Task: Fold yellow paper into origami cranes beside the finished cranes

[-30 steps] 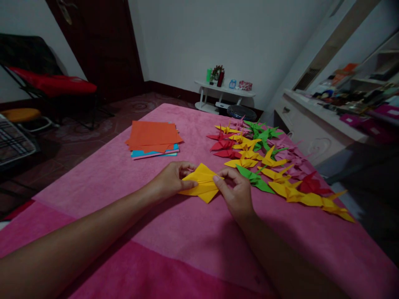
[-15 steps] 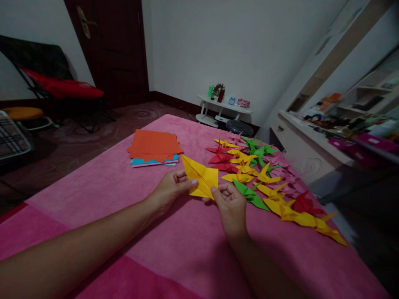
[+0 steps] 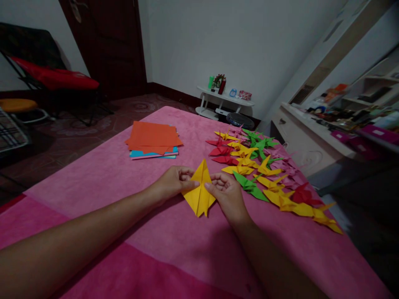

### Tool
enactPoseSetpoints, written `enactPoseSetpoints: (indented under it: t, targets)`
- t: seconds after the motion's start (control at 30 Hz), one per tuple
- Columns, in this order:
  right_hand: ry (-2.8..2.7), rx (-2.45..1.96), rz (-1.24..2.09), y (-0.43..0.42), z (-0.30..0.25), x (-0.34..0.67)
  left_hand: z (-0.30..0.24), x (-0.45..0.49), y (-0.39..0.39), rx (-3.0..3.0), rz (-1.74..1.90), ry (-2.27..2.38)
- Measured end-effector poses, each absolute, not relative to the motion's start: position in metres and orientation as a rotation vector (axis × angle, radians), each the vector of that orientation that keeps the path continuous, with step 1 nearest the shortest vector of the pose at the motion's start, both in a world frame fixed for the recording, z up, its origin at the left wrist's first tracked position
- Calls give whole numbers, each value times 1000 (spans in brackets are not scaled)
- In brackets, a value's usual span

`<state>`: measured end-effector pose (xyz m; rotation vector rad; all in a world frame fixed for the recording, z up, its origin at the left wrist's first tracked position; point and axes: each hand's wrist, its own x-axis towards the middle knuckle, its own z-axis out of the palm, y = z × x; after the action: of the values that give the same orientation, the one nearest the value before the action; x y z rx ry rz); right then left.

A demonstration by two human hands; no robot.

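A folded sheet of yellow origami paper (image 3: 199,198), kite-like with its tip pointing away from me, is held just above the pink cloth (image 3: 149,232). My left hand (image 3: 177,181) pinches its left edge, thumb on top and fingers behind. At the right edge my right hand (image 3: 225,191) grips it the same way, the thumb near the centre crease. Close to the right hand lies a green paper crane (image 3: 250,187). Beyond my left hand rests a stack of square paper (image 3: 154,137), orange on top, with blue and pink edges showing below.
Rows of paper cranes in yellow, red, green and pink cover the table's right side, among them a red crane (image 3: 305,196). A white shelf (image 3: 226,96) stands by the wall. A cluttered dresser (image 3: 308,145) is at right, a red-cushioned chair (image 3: 59,79) at left.
The yellow paper has turned so its tip points away from me, and its lower flaps now show. Both hands have shifted their grip along its sides. The view has tilted slightly down.
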<state>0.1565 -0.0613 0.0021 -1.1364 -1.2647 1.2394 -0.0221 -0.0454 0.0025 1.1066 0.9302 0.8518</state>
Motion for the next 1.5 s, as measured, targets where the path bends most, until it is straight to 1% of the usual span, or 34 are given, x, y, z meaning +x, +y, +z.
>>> enactPoseSetpoints:
  t: [0.1, 0.27, 0.47, 0.73, 0.87, 1.03, 1.1, 1.27, 1.5]
  targets:
    - [-1237, -1145, 1288, -62, 2, 157, 0, -17, -47, 1088, 930, 922]
    - [-1198, -1148, 1392, -63, -1, 155, 0, -14, -49, 1034, 948, 945]
    - [-1262, -1266, 1295, -69, 0, 153, 1, -15, -52, 1134, 913, 1021]
    - [-1270, -1241, 1257, -68, -3, 152, -4, -15, -48, 1156, 931, 989]
    - [-1267, -1141, 1082, -67, -4, 153, -4, -20, -43, 1253, 1059, 872]
    - [-1383, -921, 617, -71, 3, 156, 2, -21, -45, 1281, 1181, 856]
    - [-1430, -875, 488, -73, 5, 157, 5, -21, -46, 1285, 1228, 899]
    - [-1440, -829, 369, -75, 8, 158, 9, -19, -51, 1268, 1291, 1000]
    - [-1460, -869, 278, -72, 9, 161, 14, -13, -66, 1003, 1094, 768]
